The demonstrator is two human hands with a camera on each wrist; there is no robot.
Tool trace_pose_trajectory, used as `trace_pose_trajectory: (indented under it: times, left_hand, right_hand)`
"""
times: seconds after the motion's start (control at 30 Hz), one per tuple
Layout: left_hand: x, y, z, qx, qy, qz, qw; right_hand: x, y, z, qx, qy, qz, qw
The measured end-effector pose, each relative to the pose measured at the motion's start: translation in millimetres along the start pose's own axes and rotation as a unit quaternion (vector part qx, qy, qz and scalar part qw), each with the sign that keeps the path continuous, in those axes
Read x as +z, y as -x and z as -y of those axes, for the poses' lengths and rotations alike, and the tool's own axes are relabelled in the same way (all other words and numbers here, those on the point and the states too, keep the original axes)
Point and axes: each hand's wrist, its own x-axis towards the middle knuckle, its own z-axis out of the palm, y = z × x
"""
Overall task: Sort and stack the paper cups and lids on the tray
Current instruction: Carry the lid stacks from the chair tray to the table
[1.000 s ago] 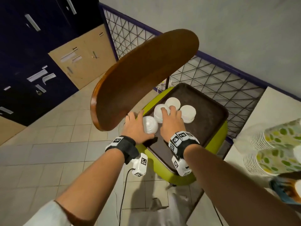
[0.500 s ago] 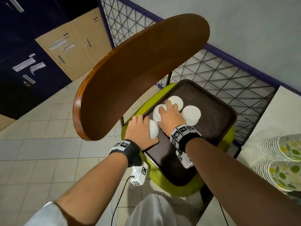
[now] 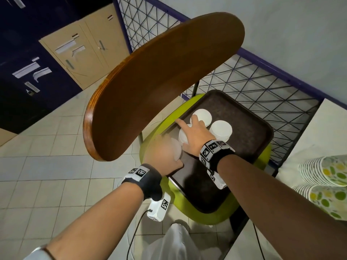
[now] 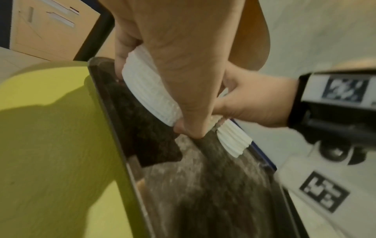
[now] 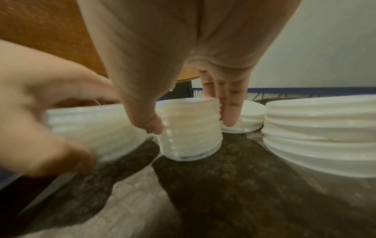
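A dark brown tray (image 3: 249,139) lies on a green seat (image 3: 204,212). My left hand (image 3: 163,152), blurred, grips a short stack of white lids (image 4: 148,90) at the tray's near left edge, tilted with one side off the tray. Beside it my right hand (image 3: 191,130) holds a taller lid stack (image 5: 189,128) between thumb and fingers; this stack stands on the tray. Two more lid stacks stand free: a wide one (image 3: 220,130) to the right and a low one (image 3: 201,117) behind.
A curved wooden board (image 3: 159,81) overhangs the tray's left side, close above my left hand. Nested green-spotted paper cups (image 3: 323,171) lie on a white counter to the right. A wire grid fence (image 3: 262,87) stands behind the tray. Below is tiled floor.
My left hand has tipped and shifted its lid stack at the tray's edge and is now blurred. My right hand has stayed on the middle stack. The view has tilted down.
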Motion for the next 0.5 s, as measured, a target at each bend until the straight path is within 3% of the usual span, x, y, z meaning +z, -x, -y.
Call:
trace_pose_trajectory:
  times: [0.2,0.5]
  left_hand:
    - [-25,19,22,-0.011,0.052,-0.036,0.998]
    - [-31,37,37,-0.007,0.086,-0.037,0.996]
  right_hand:
    - [16,8,6,0.005,0.05,0.031,0.998]
    - [32,4,10,0.057,-0.002,0.011,0.998]
